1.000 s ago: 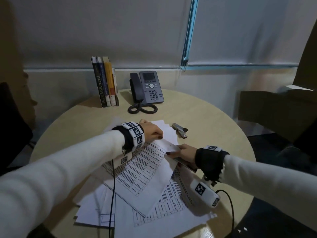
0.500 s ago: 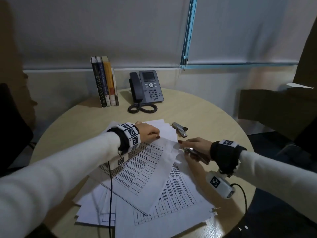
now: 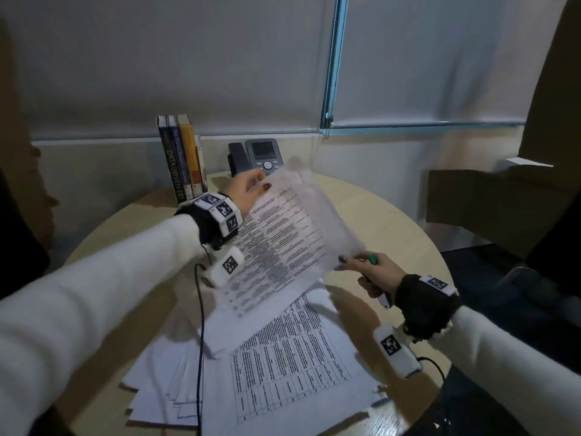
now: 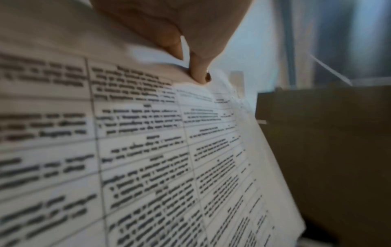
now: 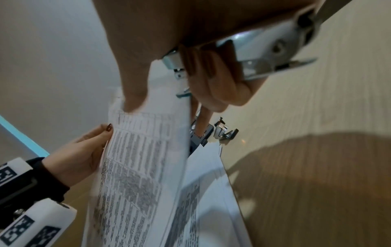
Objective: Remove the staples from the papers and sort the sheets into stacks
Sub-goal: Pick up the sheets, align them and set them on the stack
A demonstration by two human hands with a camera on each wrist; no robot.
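— Lifted since a moment ago: the stapled packet point(image 3: 292, 234), up off the counter point(image 3: 377, 215). Grip?
— Left hand point(image 3: 245, 191) pinches its far corner; right hand point(image 3: 372, 272) pinches the near-right corner and clasps the staple remover point(image 5: 264, 50).
— Progress?
— Early, I'd judge. Loose sheets point(image 3: 267, 372) lie unsorted near us.

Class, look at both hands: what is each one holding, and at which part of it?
Left hand pinches the lifted printed sheets at their far top corner. Right hand pinches the sheets' near right corner with thumb and forefinger, its other fingers curled round the body of a metal staple tool.
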